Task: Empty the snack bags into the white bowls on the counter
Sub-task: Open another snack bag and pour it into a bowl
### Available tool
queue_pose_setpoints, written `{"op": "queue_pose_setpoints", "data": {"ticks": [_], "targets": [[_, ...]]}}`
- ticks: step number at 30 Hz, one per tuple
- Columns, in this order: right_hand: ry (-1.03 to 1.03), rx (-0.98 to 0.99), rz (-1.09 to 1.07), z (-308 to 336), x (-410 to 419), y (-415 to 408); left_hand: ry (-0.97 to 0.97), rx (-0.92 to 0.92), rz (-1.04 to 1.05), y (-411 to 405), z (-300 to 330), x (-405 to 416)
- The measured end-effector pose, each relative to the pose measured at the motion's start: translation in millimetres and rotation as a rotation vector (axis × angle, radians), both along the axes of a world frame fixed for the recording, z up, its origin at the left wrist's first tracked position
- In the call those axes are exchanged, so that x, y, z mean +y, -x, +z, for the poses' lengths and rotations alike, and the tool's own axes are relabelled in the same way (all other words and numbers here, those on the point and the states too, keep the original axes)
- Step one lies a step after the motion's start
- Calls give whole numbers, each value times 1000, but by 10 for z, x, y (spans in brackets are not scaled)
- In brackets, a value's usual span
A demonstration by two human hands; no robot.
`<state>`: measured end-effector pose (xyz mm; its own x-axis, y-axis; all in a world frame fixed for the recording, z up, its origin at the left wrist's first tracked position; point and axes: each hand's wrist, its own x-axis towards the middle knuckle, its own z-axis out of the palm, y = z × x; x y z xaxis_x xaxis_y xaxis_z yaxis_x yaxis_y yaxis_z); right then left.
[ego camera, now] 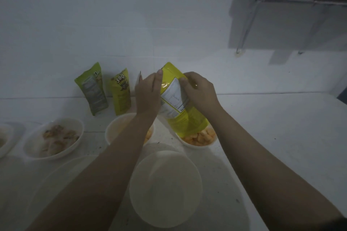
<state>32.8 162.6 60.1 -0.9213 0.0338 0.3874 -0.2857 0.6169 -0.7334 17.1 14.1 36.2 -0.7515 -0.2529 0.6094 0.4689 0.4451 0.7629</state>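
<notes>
A yellow snack bag [180,110] hangs upside down, its mouth over a white bowl [199,143] that holds orange puffs. My left hand [148,93] grips the bag's left edge near its raised bottom, and my right hand [199,92] pinches its right side. Another white bowl [114,131], partly under my left forearm, also holds some orange pieces. A large white bowl [165,187] stands nearest me. To the left, a wide white bowl [54,139] holds pale brownish snacks.
Two green snack bags [93,90] [121,93] lean upright against the white wall at the back. Part of one more bowl [4,139] shows at the left edge. A thin dark-edged object [139,78] sticks up behind my left hand. A metal rack [293,3] hangs at upper right.
</notes>
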Motion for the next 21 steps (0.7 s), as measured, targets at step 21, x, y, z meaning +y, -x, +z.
{"op": "queue_pose_setpoints", "data": {"ticks": [21], "targets": [[599,148,-218,-126,495,-162,-408,-486,-592,138,-487,382]]}}
